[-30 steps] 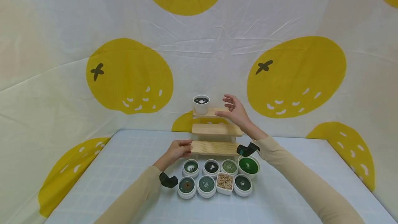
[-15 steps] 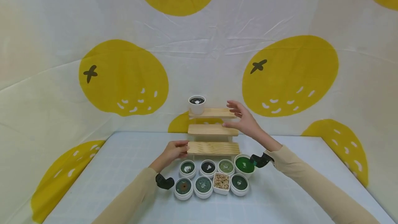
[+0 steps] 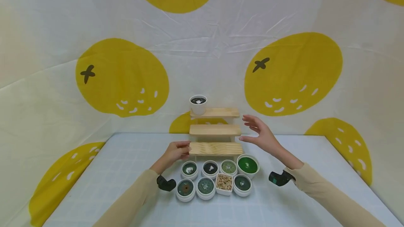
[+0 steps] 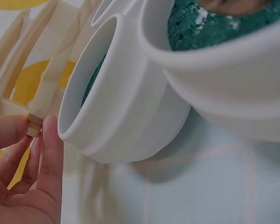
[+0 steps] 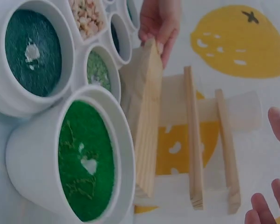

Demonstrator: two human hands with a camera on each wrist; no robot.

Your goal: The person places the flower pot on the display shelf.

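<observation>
My left hand (image 3: 172, 154) pinches the left end of the lowest board of a three-step wooden display stand (image 3: 216, 148). In the left wrist view, thumb and fingers (image 4: 50, 161) meet around the board's end. Off the stand's right side, my right hand (image 3: 264, 139) hovers with fingers apart and nothing in it. Its fingertips (image 5: 279, 126) show at the edge of the right wrist view. A white pot (image 3: 198, 106) with dark filling stands upright on the left of the top step. The two lower steps bear nothing.
Before the stand, several round white pots stand close together in two rows, among them a bigger bright-green-filled pot (image 3: 247, 164) and a square dish (image 3: 224, 183) of tan bits. A pale checked cloth (image 3: 104, 181) covers the table. Behind hangs a white sheet (image 3: 202, 62) printed with yellow fruit.
My right hand has drawn away from beside the top step, moving right and down. My left hand keeps its pinch on the lowest board. The head view has shifted slightly.
</observation>
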